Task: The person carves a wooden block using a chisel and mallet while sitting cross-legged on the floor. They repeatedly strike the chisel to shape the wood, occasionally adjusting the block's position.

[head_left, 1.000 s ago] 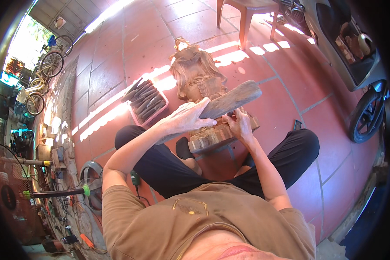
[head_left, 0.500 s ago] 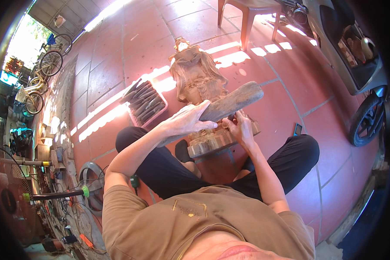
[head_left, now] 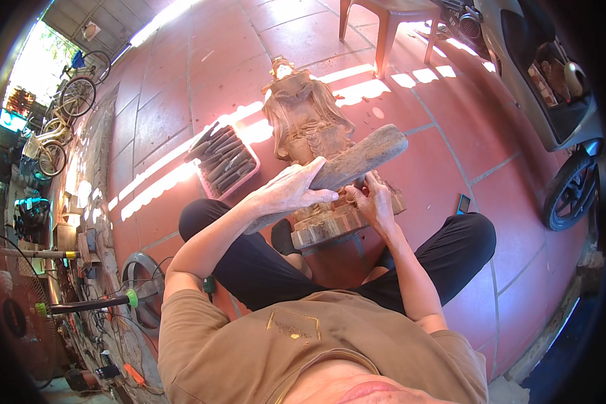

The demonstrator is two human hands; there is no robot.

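A carved wooden statue (head_left: 310,111) lies on the tiled floor in front of me, its stepped base (head_left: 326,227) between my legs. Over its lower part slants a thick, worn wooden mallet (head_left: 363,158), club-shaped. My left hand (head_left: 293,185) is closed round it, thumb on the near side. Just below the mallet's thick end, my right hand (head_left: 374,202) is closed in a pinch close to the carving. A dark bit shows at its fingertips, but the mallet hides what it holds.
Left of the statue, a pink basket (head_left: 254,172) holds several dark carving chisels (head_left: 225,158). A phone-like device (head_left: 463,204) lies by my right knee. A plastic chair (head_left: 394,13) stands ahead, a motor scooter (head_left: 552,87) at right. Bicycles (head_left: 79,97), a fan (head_left: 20,313) and cables line the left.
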